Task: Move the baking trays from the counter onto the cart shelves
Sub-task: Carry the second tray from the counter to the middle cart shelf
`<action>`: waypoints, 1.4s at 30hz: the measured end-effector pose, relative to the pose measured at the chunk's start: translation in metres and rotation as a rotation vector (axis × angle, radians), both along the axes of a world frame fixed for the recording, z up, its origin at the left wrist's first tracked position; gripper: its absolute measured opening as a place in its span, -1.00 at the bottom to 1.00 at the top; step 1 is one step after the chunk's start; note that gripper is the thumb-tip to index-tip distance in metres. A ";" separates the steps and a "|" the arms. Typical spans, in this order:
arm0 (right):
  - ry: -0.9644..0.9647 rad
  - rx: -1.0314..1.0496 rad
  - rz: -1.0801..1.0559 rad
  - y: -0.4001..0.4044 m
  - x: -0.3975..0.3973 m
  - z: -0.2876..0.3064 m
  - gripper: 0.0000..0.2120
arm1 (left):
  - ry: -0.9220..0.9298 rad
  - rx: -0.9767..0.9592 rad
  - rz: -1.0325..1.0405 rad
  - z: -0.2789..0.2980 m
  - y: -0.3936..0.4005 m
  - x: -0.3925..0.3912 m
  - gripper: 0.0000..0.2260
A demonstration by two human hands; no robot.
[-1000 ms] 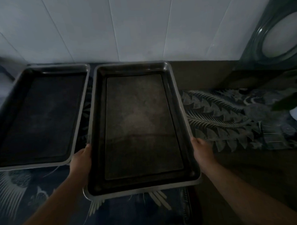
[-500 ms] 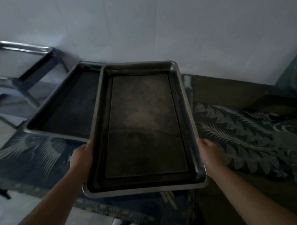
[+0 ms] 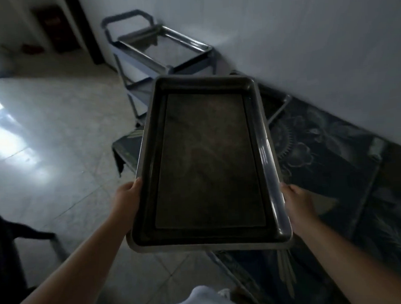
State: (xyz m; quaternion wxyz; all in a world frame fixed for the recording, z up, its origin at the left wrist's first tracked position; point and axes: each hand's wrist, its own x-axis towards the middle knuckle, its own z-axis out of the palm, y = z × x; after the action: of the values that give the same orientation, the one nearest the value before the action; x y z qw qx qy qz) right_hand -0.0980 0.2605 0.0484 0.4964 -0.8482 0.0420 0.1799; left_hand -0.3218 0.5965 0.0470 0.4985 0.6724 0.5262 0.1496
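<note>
I hold a dark rectangular metal baking tray (image 3: 207, 165) in the air, its long side pointing away from me. My left hand (image 3: 125, 198) grips its left rim near the front corner and my right hand (image 3: 298, 202) grips the right rim. Behind the tray's far right corner a second baking tray (image 3: 272, 102) lies on the counter, mostly hidden. The metal cart (image 3: 160, 52) with stacked shelves stands against the wall beyond the held tray; its top shelf looks bare.
The counter (image 3: 328, 155), covered with a dark patterned cloth, runs along the white wall on the right. Pale tiled floor (image 3: 52, 140) lies to the left. A dark shape (image 3: 6, 247) sits at the lower left edge.
The tray has been lifted off the counter and swung left with my view. The cart has come into sight ahead, and the counter now lies to the right.
</note>
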 end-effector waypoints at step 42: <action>0.005 0.060 0.706 0.575 -0.101 -0.024 -0.64 | -0.038 -0.004 0.678 -0.012 0.336 -0.271 -0.62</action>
State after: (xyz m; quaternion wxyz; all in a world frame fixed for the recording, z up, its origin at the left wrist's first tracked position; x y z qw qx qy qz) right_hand -0.1992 0.8356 0.0245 0.4282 -0.7949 -0.2580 0.3437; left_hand -0.5926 0.9329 0.0350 0.4316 0.4553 0.7107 0.3183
